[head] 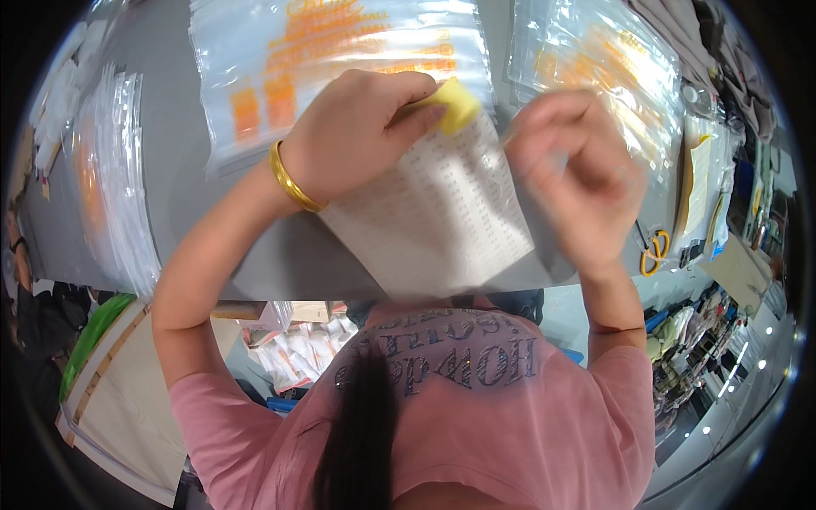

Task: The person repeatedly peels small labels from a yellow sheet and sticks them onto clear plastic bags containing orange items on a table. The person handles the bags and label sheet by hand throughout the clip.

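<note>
My left hand (363,127), with a gold bangle at its wrist, pinches the upper corner of a white sheet (446,217) between thumb and fingers. Rows of small print cover the sheet, and its near end reaches the table edge. A yellow piece (456,107) shows at that corner, beside my left thumb. To the right of the sheet, my right hand (580,166) is raised and blurred, its fingers curled; whether it holds something small cannot be told. Beyond my left hand lies a pile of clear plastic bags (344,64) with orange print.
More clear bags (599,64) lie at the upper right and a bag stack (121,185) at the left of the grey table (268,261). Scissors with yellow handles (655,253) and a yellow-edged paper pad (696,185) lie at the right. A co-worker's arm (20,255) shows far left.
</note>
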Demonstrator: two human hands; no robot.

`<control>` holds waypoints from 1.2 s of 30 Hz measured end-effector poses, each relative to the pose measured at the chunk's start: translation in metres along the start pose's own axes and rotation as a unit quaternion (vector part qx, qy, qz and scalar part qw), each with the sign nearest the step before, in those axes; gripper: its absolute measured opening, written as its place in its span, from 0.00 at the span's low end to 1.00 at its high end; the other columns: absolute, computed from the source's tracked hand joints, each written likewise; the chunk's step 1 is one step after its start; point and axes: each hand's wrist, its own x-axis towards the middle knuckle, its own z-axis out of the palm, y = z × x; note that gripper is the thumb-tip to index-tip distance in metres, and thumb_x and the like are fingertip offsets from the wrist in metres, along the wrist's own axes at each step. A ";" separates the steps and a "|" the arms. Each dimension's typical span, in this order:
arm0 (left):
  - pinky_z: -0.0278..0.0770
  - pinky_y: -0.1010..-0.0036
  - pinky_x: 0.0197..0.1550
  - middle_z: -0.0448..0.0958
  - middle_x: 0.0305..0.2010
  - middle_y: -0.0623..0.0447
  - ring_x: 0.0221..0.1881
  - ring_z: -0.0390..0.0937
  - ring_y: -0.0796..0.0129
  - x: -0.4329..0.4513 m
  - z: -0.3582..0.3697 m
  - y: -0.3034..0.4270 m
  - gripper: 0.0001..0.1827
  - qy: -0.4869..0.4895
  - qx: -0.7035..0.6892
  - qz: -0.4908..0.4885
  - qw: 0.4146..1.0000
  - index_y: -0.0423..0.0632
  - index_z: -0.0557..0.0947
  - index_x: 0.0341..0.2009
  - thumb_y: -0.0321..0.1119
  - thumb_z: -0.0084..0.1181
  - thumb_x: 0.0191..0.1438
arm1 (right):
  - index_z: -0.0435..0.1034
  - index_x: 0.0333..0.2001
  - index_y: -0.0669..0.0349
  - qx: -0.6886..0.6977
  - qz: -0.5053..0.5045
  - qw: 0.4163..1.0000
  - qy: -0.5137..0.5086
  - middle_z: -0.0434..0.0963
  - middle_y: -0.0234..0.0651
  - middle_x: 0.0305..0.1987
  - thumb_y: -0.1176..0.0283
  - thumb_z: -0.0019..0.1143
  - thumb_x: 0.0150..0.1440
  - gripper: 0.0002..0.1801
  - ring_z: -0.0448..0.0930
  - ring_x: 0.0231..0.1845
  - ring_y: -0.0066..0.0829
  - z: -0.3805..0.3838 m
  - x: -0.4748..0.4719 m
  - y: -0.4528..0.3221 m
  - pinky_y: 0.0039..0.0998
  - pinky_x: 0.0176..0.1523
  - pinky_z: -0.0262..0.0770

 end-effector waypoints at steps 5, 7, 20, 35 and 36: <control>0.75 0.59 0.56 0.79 0.51 0.46 0.53 0.76 0.50 0.004 0.023 -0.012 0.09 0.149 0.148 0.194 0.958 0.40 0.85 0.38 0.33 0.61 0.59 | 0.84 0.33 0.64 0.098 0.162 0.980 0.061 0.83 0.33 0.44 0.74 0.72 0.54 0.05 0.78 0.49 0.28 0.010 0.035 0.055 0.28 0.54 0.73; 0.72 0.59 0.61 0.79 0.53 0.46 0.56 0.75 0.50 0.002 0.028 -0.020 0.10 0.145 0.160 0.209 0.954 0.39 0.84 0.41 0.33 0.60 0.60 | 0.84 0.33 0.64 0.005 0.162 0.986 0.045 0.83 0.33 0.43 0.71 0.74 0.53 0.07 0.78 0.50 0.29 0.024 0.037 0.079 0.29 0.55 0.72; 0.69 0.59 0.62 0.77 0.62 0.50 0.59 0.74 0.55 0.003 0.032 -0.025 0.10 0.134 0.229 0.216 0.940 0.40 0.85 0.40 0.33 0.62 0.58 | 0.83 0.29 0.58 -0.156 0.042 0.982 0.092 0.82 0.28 0.41 0.67 0.76 0.50 0.08 0.70 0.54 0.35 0.045 0.022 0.101 0.39 0.59 0.63; 0.72 0.73 0.37 0.78 0.29 0.59 0.30 0.68 0.74 -0.020 0.000 0.005 0.15 -0.075 -0.214 -0.057 0.972 0.39 0.84 0.38 0.41 0.63 0.64 | 0.81 0.31 0.64 -0.457 -0.095 0.873 0.141 0.83 0.37 0.40 0.62 0.66 0.58 0.14 0.75 0.49 0.41 0.052 0.063 0.117 0.44 0.57 0.63; 0.70 0.74 0.36 0.76 0.28 0.61 0.30 0.66 0.76 -0.024 -0.003 0.006 0.17 -0.082 -0.239 -0.067 0.965 0.40 0.85 0.38 0.43 0.63 0.64 | 0.81 0.32 0.64 -0.503 -0.128 0.838 0.167 0.84 0.37 0.39 0.63 0.63 0.61 0.14 0.78 0.47 0.39 0.054 0.063 0.114 0.42 0.55 0.66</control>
